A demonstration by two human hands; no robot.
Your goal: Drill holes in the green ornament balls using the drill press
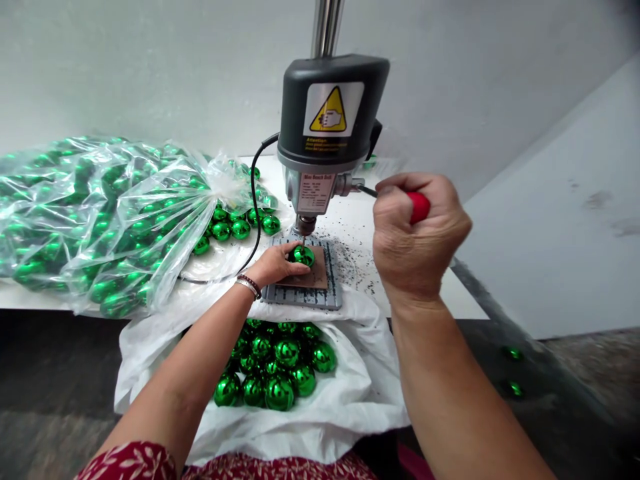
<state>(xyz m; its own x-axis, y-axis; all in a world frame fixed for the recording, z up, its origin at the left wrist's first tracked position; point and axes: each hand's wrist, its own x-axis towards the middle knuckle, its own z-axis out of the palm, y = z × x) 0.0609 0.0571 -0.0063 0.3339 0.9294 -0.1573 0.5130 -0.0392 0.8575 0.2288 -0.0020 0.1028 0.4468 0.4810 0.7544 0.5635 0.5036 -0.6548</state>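
Head view: at the centre of the frame, the left hand (278,264) pinches a shiny green ball (303,256) between thumb and fingers, on a brown board (320,275). This board lies on the slotted grey base (305,299) of a small bench drill (325,150), whose thin bit (303,241) comes down to the top of the ball; whether it has gone in cannot be told. Right of centre, the right hand (423,233) is curled closed around the red knob (419,207) of the drill's lever. Dark chips (357,263) lie scattered on the white worktop (457,300) right of the base.

At left, a clear plastic bag (125,227) full of green balls spreads across the worktop, with loose green balls (241,230) near its gathered neck. A black cord (255,200) curves down between these and the drill. At lower centre, more green balls (287,352) sit heaped in a white sheet (365,393) below the base. Two further balls (513,388) rest at lower right, on the dark floor (545,427).
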